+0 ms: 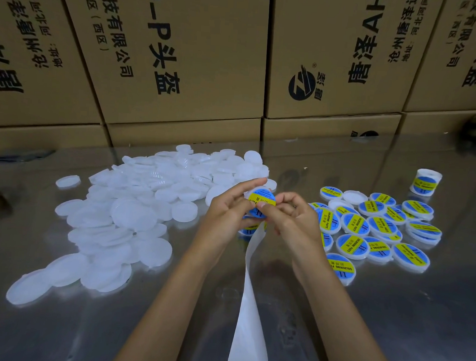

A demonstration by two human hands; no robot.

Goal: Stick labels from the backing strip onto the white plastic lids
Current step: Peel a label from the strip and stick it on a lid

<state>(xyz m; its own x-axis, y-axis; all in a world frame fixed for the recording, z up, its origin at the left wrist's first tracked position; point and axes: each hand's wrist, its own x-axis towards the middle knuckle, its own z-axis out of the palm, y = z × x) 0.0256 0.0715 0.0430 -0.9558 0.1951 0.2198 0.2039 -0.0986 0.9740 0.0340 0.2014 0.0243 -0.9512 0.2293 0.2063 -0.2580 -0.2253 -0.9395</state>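
Both hands, left hand (227,207) and right hand (290,213), are clamped together on one white lid (259,196), its blue-yellow label (260,199) uppermost. Backing strip (248,305) hangs beneath them. Recommended: centre the label, then press from middle outward, avoiding creases.

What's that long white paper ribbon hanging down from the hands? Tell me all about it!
The backing strip is a long, thin, plain white band that looks like smooth, glossy paper. It runs from under the hands down the shiny metal table and out of the picture's bottom edge, widening toward the camera. The lower part is bare; one blue-and-yellow label shows near its top. Its upper end is hidden behind the left hand and right hand.
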